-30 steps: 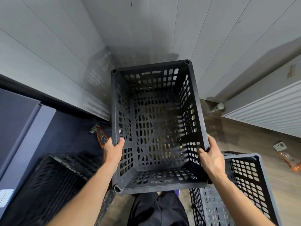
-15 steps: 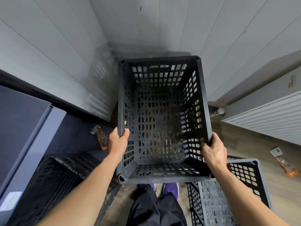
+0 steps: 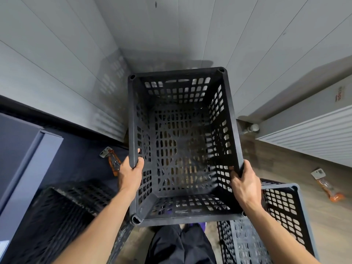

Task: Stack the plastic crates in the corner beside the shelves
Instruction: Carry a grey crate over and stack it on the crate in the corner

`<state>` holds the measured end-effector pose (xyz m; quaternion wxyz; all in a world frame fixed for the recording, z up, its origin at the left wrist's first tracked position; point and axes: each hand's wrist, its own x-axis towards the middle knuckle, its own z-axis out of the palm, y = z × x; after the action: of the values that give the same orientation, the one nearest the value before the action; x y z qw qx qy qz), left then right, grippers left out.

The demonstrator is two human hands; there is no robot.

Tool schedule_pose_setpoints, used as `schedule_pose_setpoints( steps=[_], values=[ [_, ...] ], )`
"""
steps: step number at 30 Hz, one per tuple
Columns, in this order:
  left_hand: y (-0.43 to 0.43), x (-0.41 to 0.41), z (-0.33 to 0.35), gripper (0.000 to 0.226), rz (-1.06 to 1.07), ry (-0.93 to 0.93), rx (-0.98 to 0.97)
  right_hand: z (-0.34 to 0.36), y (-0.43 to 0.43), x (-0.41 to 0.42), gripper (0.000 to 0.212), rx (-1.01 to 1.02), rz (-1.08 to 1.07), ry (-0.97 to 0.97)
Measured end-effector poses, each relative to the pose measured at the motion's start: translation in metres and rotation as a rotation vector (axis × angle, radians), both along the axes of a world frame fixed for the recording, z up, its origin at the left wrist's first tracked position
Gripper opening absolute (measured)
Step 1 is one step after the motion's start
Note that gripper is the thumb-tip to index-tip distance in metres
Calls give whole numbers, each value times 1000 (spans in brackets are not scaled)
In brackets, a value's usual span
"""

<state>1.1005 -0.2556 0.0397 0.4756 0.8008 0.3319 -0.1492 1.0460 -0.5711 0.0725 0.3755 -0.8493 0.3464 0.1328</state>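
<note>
I hold a black perforated plastic crate (image 3: pixel 131 115) upright in front of me, its far end toward the corner of the grey panelled walls. My left hand (image 3: pixel 130 171) grips its left rim, fingers curled over the edge. My right hand (image 3: pixel 243 181) grips the right rim the same way. A second black crate (image 3: pixel 285 206) stands on the floor at lower right. A third black crate (image 3: pixel 57 216) lies at lower left, partly blurred. Through the held crate's bottom I see wooden floor.
A dark blue shelf unit (image 3: pixel 24 155) runs along the left. A white radiator (image 3: pixel 312 134) sits on the right wall with a pipe fitting (image 3: pixel 251 128) at its end. Orange packets lie on the shelf (image 3: pixel 112 161) and on the floor (image 3: pixel 327 185). My legs and purple shoes show below.
The held crate has moved forward toward the corner, and my view has shifted with it. Both hands keep the same grip on the rims.
</note>
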Motion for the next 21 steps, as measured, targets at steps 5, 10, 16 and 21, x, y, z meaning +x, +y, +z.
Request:
schedule_pose_setpoints(
  steps=[5, 10, 16, 21],
  values=[
    [-2, 7, -3, 30, -25, -36, -4, -2, 2, 1, 8, -21, -60, -47],
    [3, 18, -4, 31, -48, 12, -7, -3, 5, 8, 13, -60, -40, -42],
    [-4, 8, 3, 30, -70, 26, 29, 2, 1, 3, 10, -38, -36, -18],
    [-5, 6, 2, 23, -49, 19, 24, -1, 1, 1, 17, -79, -22, 2]
  ],
)
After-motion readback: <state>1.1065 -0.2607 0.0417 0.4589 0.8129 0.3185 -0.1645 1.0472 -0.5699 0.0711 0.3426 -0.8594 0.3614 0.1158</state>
